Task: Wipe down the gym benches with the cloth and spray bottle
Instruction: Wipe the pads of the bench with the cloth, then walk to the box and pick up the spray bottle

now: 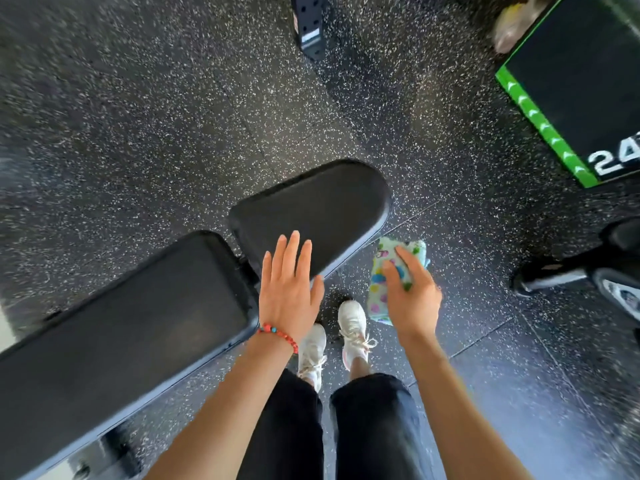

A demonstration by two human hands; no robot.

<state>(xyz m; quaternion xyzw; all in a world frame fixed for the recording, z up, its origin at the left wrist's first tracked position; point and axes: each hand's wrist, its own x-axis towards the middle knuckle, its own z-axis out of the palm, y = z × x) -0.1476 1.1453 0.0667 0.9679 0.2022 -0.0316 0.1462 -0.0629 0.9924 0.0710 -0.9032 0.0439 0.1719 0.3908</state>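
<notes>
1. Floor (pixel 156 116): dark rubber w/ pale speckles, fills most of the view. Seams run across it diagonally.

2. Bench (pixel 114 327): black padded, two sections, running lower left to centre. Long pad occupies lower left; shorter seat pad (pixel 311 209) w/ rounded end sits beyond it, a narrow gap between the two. Part of the frame shows under the long pad at bottom left.

3. Plyo box (pixel 581 84): black w/ green edge strip and white arrows, upper right, standing on the floor well apart from the bench. White numerals "24" partly visible at the frame edge.

4. Your legs: black trousers (pixel 374 424), white trainers (pixel 353 327) on the floor just beside the seat pad's near edge.

5. Your left hand (pixel 289 289): fingers straight and together, palm down, over the near edge of the seat pad. Cannot tell whether it touches the surface. Red bead bracelet (pixel 278 336) on that wrist.

6. Your right hand (pixel 412 292): fingers curled round the cloth (pixel 384 271), holding it over the floor just right of the seat pad, clear of the surface.

7. Cloth: folded, pale green w/ multicolour dots.

8. Black perforated post (pixel 308 26), top centre; blurred.
</notes>
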